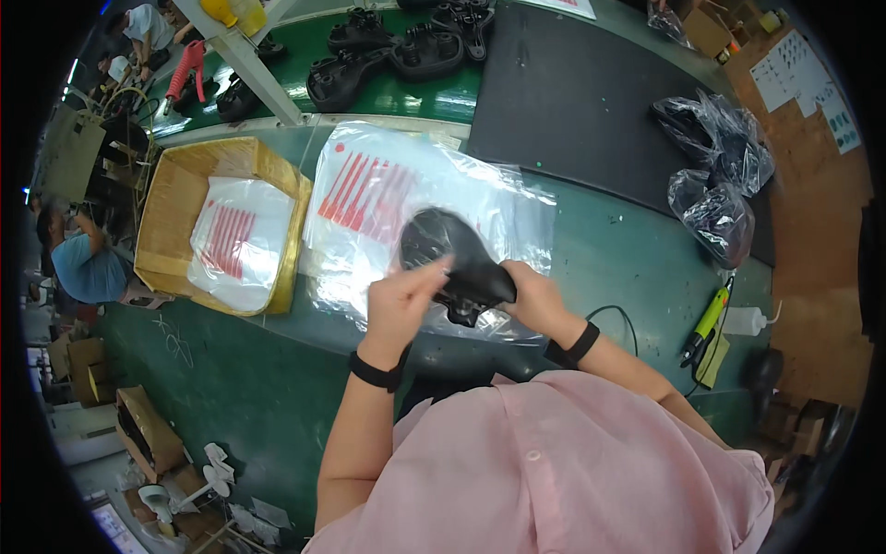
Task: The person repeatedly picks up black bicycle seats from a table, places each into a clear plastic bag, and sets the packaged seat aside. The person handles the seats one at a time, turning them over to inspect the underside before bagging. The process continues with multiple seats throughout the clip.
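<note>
A black bicycle saddle (pixel 452 245) is held over the plastic bags, its wide end pointing away from me. My right hand (pixel 535 297) grips the narrow end from the right. My left hand (pixel 406 297) is closed, with its fingertips together against the left part of the saddle top. Whatever those fingers may pinch is too small to make out. Beneath the saddle lies a stack of clear plastic bags with red printing (pixel 360 189), spread on the green table.
At left stands a yellow-taped box (pixel 293 231) holding more bags. Several black saddles (pixel 425 51) sit on the far green conveyor. A black mat (pixel 572 102) covers the table's far right; bagged saddles (pixel 715 222), a green-yellow electric screwdriver (pixel 706 323) and a white squeeze bottle (pixel 746 320) lie right.
</note>
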Demonstrator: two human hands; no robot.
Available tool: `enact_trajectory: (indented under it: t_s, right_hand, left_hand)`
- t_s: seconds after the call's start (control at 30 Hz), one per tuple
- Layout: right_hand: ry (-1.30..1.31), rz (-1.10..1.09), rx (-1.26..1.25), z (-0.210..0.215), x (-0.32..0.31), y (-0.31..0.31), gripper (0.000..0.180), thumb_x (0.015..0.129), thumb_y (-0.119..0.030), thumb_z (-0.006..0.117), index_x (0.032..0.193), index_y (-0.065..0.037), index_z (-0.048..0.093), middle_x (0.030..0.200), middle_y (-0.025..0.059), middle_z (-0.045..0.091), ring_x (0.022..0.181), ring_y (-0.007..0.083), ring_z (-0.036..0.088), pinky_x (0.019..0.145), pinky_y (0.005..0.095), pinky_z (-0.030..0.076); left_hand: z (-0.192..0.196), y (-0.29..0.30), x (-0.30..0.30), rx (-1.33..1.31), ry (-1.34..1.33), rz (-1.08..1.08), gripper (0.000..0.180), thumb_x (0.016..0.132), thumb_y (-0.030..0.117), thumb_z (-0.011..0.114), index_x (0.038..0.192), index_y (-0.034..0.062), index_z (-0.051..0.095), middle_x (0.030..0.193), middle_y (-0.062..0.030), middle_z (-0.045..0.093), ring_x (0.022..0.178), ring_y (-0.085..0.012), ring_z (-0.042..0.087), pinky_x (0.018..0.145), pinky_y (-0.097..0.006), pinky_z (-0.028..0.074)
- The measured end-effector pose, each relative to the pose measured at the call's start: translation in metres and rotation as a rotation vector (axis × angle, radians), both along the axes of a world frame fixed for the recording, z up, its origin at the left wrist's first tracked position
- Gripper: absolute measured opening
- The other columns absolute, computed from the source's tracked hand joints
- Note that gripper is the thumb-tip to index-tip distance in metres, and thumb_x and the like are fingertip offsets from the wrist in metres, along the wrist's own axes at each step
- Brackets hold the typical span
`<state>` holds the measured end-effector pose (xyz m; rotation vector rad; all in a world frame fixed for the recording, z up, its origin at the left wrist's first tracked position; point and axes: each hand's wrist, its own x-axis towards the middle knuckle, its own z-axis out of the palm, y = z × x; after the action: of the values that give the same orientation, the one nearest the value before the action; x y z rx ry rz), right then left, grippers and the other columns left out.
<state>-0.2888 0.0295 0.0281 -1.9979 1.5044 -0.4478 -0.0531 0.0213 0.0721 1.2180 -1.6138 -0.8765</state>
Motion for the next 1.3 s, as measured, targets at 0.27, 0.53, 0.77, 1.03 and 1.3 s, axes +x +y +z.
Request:
enact_trajectory:
  t_s: [0.27,0.53,0.77,1.03,1.3]
  right_hand:
    - [-0.92,-0.381,0.56,0.016,0.002,0.004,0.066,0.077,-0.024,0.077,0.125,0.011,0.048,0.112,0.0191,0.063,0.101,0.0249,0.061,0.089,0.0344,0.048]
    - [-0.647,-0.592,0.396,-0.005,-0.033,-0.03,0.079,0.078,-0.029,0.076,0.134,0.013,0.039,0.119,0.0232,0.06,0.106,0.0267,0.06,0.09,0.0333,0.047]
    - [-1.04,-0.828,-0.263,-0.018,-0.287,-0.08,0.044,0.095,-0.033,0.057,0.127,-0.003,0.054,0.121,0.0111,0.059,0.106,0.0203,0.059,0.089,0.0339,0.052]
    - [-0.931,-0.699,0.078,-0.002,-0.158,-0.317,0.029,0.093,-0.021,0.059,0.115,-0.001,0.059,0.104,0.01,0.063,0.09,0.0183,0.063,0.073,0.0301,0.053]
    - [-0.617,-0.708,0.355,-0.086,0.046,-0.531,0.038,0.084,-0.019,0.061,0.105,0.013,0.058,0.092,0.0195,0.065,0.072,0.0294,0.068,0.054,0.0407,0.055]
  left_hand:
    - [0.033,0.032,-0.059,-0.301,-0.383,-0.561,0.031,0.082,0.012,0.061,0.113,0.0092,0.065,0.069,-0.0061,0.062,0.06,-0.0212,0.062,0.054,-0.033,0.049]
    - [0.032,0.017,-0.125,-0.139,-0.071,-0.709,0.026,0.08,0.015,0.063,0.104,0.006,0.063,0.085,-0.0108,0.063,0.081,-0.0274,0.063,0.069,-0.037,0.05]
    - [-0.12,-0.086,0.066,0.289,-0.784,0.618,0.075,0.062,0.029,0.085,0.121,0.001,0.049,0.123,-0.0217,0.05,0.115,-0.0404,0.046,0.096,-0.049,0.039]
    - [-0.135,-0.105,0.078,0.428,-0.499,0.335,0.022,0.08,0.014,0.069,0.093,0.0005,0.058,0.091,-0.0153,0.058,0.085,-0.0316,0.057,0.076,-0.041,0.045]
    - [-0.107,-0.153,0.121,0.286,-0.789,0.572,0.037,0.084,0.009,0.064,0.117,-0.0018,0.052,0.107,-0.0201,0.058,0.099,-0.0348,0.055,0.089,-0.041,0.042]
